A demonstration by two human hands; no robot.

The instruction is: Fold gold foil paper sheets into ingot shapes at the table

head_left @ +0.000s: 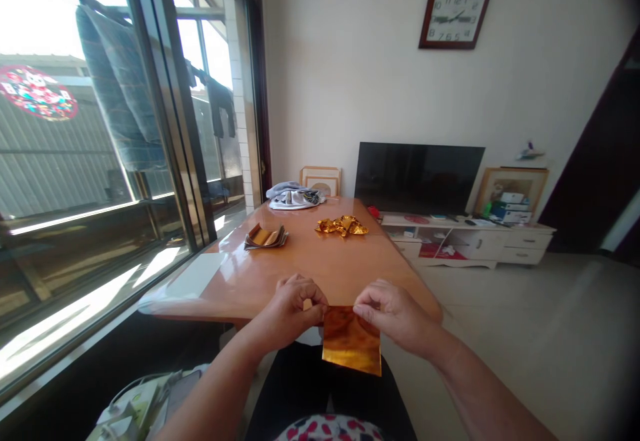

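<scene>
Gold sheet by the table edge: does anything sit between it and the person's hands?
Nothing visible does. The left hand and right hand each pinch a top corner of the gold sheet, which hangs by the near edge of the table. The crumpled gold pieces lie far up the table, apart.

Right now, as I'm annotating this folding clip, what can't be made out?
Head view only.
Top edge of the gold sheet: covered by the left hand and right hand.
Stack of sheets on the table: too small to count.
Crumpled gold pieces: too small to tell their shape.
Pale thing at lower left: cut off by the bottom edge.
</scene>
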